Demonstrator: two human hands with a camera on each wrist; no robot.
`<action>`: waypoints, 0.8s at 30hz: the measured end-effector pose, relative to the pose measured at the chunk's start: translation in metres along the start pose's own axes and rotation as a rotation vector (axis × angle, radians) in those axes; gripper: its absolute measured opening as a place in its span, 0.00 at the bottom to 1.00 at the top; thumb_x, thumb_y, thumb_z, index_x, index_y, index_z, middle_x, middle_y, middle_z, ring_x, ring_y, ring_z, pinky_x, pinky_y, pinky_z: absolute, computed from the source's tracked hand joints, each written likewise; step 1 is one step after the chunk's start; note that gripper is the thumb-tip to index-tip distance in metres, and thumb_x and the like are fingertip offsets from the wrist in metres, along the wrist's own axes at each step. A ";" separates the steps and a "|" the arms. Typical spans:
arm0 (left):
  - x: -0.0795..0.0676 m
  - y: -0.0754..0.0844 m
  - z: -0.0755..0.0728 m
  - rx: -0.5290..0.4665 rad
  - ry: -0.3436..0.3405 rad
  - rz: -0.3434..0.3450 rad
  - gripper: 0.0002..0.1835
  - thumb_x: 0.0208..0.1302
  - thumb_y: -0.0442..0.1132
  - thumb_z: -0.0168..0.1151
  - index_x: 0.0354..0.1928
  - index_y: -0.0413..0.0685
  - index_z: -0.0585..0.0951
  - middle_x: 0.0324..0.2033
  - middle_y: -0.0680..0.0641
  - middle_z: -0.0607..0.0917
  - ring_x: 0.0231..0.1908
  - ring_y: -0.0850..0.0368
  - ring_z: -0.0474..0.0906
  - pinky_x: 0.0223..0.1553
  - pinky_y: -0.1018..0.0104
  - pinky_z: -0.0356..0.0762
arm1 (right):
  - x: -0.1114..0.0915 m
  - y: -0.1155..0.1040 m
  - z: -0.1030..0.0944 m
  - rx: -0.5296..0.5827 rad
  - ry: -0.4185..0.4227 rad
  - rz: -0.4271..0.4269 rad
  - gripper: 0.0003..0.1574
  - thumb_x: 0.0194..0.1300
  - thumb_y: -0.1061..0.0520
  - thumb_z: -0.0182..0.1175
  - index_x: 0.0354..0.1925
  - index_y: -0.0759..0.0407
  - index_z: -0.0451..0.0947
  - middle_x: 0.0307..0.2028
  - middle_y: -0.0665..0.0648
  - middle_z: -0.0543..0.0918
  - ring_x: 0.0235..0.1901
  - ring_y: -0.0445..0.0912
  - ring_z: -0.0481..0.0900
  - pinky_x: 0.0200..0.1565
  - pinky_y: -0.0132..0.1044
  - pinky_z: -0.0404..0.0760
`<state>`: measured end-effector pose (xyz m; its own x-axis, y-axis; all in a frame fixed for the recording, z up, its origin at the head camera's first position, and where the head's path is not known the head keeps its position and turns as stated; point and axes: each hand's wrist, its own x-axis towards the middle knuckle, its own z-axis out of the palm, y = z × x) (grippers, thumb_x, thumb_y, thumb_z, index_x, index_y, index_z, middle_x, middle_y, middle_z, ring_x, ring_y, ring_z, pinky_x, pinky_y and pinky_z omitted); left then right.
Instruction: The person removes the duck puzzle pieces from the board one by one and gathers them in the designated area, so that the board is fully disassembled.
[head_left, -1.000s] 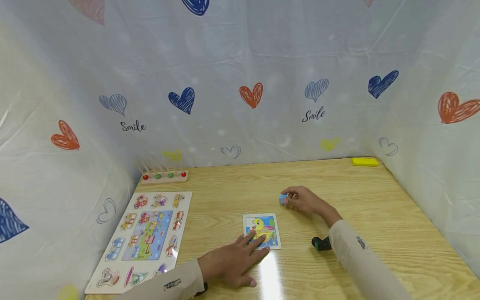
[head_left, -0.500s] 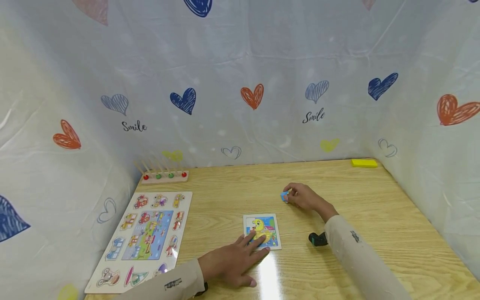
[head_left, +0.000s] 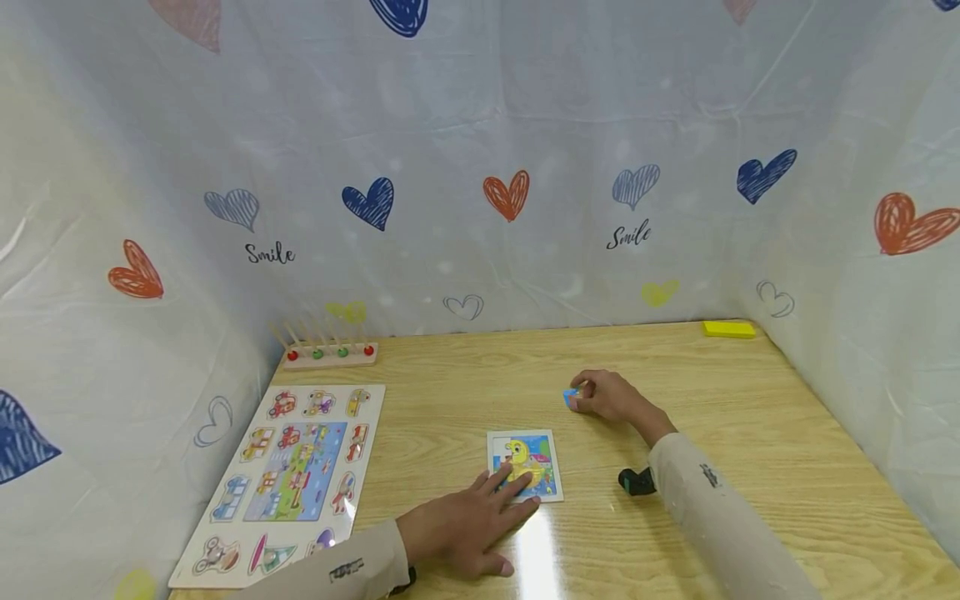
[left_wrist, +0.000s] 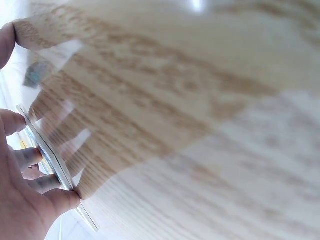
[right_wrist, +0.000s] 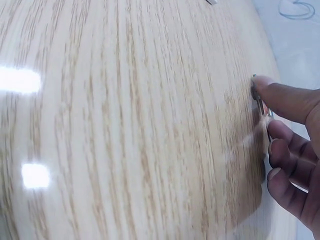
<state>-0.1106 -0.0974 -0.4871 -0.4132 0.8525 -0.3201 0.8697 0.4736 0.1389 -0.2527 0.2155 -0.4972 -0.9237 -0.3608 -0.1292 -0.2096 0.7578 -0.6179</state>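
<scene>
The right hand (head_left: 606, 395) has its thumb and fingertips together on a small blue piece (head_left: 570, 397), pinching it by its edges; whether the piece touches the counter (head_left: 450, 392) or is just clear of it, I cannot tell. The left hand (head_left: 476, 521) lies with its fingers straight and apart, their tips on the lower part of the duck puzzle (head_left: 528, 447), its thumb pointing off to the side over the counter.

The piece is beyond the puzzle and to its right, apart from it. At the puzzle's upper left a pale patch shows beside the duck, which I take to be a gap.

The step in hand looks like getting a good hold on the piece and turning it the right way. It would be best to keep the grip on the edges, picture side up, check the picture against that gap, and lower it flat rather than on a corner. The left hand should press lightly, enough to steady the frame, with its fingers clear of the patch.

Farther left lies a large picture board (head_left: 247, 530), with a peg rack (head_left: 330, 360) behind it.
</scene>
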 end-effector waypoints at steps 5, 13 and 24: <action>0.000 0.001 0.000 -0.004 -0.003 -0.006 0.45 0.71 0.72 0.39 0.81 0.58 0.44 0.81 0.45 0.42 0.79 0.39 0.41 0.72 0.44 0.60 | 0.000 0.002 0.000 -0.003 0.002 0.008 0.22 0.69 0.49 0.65 0.55 0.61 0.79 0.37 0.54 0.81 0.35 0.46 0.76 0.42 0.42 0.77; 0.000 0.001 -0.002 -0.004 -0.012 -0.006 0.45 0.72 0.71 0.39 0.81 0.58 0.44 0.81 0.45 0.41 0.79 0.39 0.41 0.73 0.45 0.60 | -0.001 0.003 0.002 -0.010 0.025 0.019 0.19 0.68 0.50 0.67 0.51 0.59 0.80 0.37 0.53 0.81 0.34 0.45 0.76 0.40 0.41 0.76; 0.001 0.000 0.000 -0.024 -0.012 -0.001 0.45 0.71 0.72 0.39 0.81 0.59 0.43 0.81 0.45 0.41 0.79 0.40 0.40 0.73 0.44 0.59 | -0.003 0.002 0.000 0.004 0.025 0.016 0.25 0.68 0.48 0.66 0.55 0.61 0.76 0.38 0.55 0.82 0.36 0.46 0.77 0.42 0.44 0.78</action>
<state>-0.1113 -0.0969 -0.4875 -0.4106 0.8494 -0.3315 0.8627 0.4797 0.1605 -0.2504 0.2182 -0.4976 -0.9345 -0.3350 -0.1201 -0.1932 0.7609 -0.6194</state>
